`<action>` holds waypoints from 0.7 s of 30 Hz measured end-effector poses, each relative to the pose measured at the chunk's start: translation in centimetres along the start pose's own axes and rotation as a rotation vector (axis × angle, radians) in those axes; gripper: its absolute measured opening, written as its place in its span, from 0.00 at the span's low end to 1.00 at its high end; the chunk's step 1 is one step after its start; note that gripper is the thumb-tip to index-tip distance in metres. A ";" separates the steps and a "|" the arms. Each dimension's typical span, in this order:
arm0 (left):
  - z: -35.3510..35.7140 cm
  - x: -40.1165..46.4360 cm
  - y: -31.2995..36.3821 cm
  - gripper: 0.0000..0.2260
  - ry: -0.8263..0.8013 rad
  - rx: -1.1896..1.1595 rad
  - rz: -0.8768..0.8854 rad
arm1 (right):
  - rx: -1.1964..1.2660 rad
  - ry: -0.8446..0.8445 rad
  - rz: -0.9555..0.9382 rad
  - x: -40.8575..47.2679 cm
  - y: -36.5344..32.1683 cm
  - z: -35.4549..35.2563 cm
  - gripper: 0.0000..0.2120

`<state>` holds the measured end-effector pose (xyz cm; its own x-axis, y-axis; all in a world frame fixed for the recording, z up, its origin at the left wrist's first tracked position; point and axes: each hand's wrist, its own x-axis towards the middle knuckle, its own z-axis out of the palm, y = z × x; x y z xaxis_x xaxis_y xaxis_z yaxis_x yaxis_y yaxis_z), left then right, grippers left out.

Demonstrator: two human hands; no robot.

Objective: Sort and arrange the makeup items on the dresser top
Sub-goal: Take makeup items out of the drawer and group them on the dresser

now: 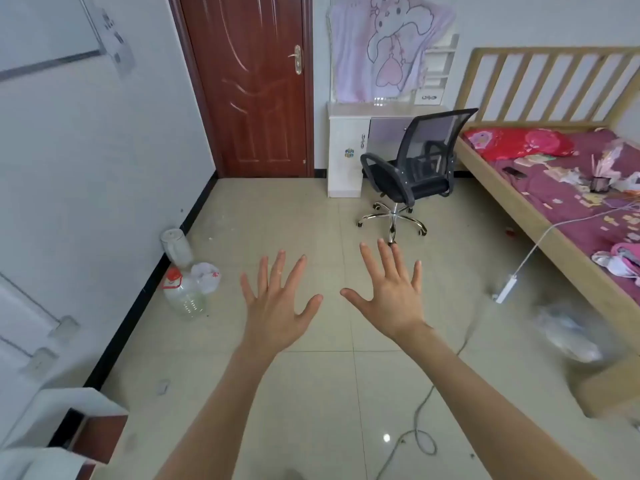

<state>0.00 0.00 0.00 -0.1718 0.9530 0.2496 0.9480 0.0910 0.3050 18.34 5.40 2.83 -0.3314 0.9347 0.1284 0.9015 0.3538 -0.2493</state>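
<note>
Two hands (280,306), one chair (412,168), one bed (519,202)

A home bedroom: wooden bed (540,216), white dresser (349,147), mesh chair (415,168).

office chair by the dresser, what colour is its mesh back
Black, on the office chair, with a chrome wheeled base; the head view, the only one, shows it.

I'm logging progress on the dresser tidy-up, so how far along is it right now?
Nothing looks done yet. The left hand and right hand are spread open over the floor, holding nothing. The white dresser stands across the room by the door, with an office chair in front of it. Its top is too far off to make out any makeup items, so the walk over and all the sorting remain.
</note>
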 end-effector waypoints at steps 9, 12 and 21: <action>4.6 11.6 -4.6 0.36 -0.052 -0.020 -0.056 | -0.053 -0.069 0.030 11.8 1.4 5.0 0.39; 5.5 16.7 -6.3 0.36 -0.093 -0.026 -0.039 | -0.023 -0.063 0.054 16.6 0.9 6.0 0.39; 8.5 29.6 -10.8 0.35 -0.145 -0.004 -0.003 | 0.007 -0.090 0.074 29.7 0.4 8.3 0.39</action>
<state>-13.08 29.67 -3.76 -0.1337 0.9845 0.1135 0.9463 0.0928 0.3095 6.56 33.62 -1.39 -0.2879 0.9574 0.0230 0.9225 0.2837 -0.2618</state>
